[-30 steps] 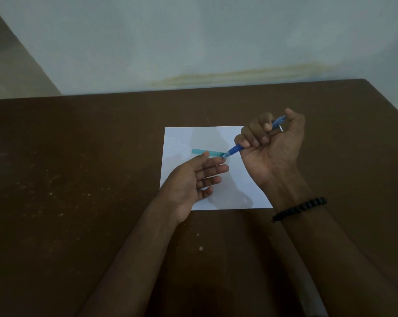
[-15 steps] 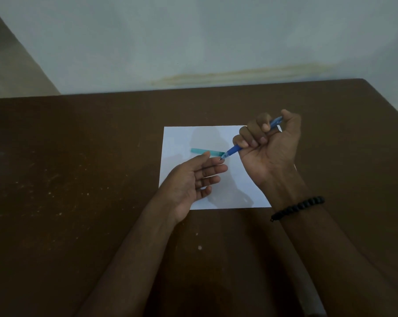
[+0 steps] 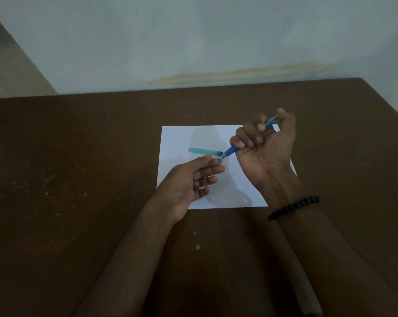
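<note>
A white sheet of paper [image 3: 182, 143] lies on the brown table [image 3: 79, 168]. On it rests a teal pen cap [image 3: 204, 151]. My right hand [image 3: 265, 149] grips a blue pen [image 3: 230, 152] in a fist, palm turned up, tip pointing down-left. The pen tip meets the fingertips of my left hand [image 3: 193, 181], which lies palm up over the paper with its fingers straight. A black bead bracelet [image 3: 294, 207] circles my right wrist.
The table's far edge meets a pale wall [image 3: 193, 42] with a yellowish stain. The table's right corner is at the upper right. Small light specks dot the tabletop on the left.
Both hands have stayed almost in place; the pen tip remains at my left fingertips. The view has shifted very slightly.
</note>
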